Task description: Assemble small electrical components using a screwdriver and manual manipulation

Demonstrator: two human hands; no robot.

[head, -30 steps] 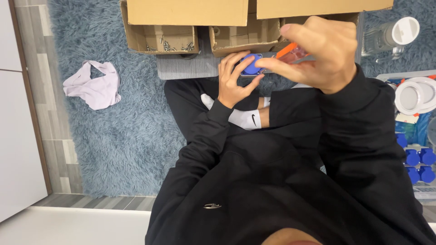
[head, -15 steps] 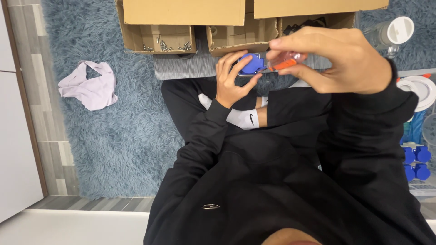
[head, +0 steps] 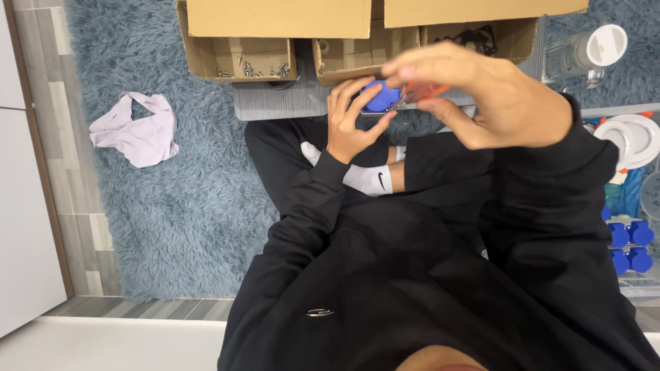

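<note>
Gripping the blue part [head: 380, 97] at twelve o'clock, above our crossed legs, is our left hand [head: 353, 117]; our right hand [head: 491, 96], closed on an orange-handled tool [head: 421, 90], has drifted toward three o'clock since earlier, the tip kept against the part, so work continues

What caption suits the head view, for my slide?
Seated person's left hand holds a blue part; right hand applies an orange-handled tool.

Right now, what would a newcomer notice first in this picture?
First, the two hands at top centre: the left hand holds a small blue part, and the right hand brings an orange-handled tool to it. Behind them are open cardboard boxes; a pale cloth lies on the blue rug.
</note>
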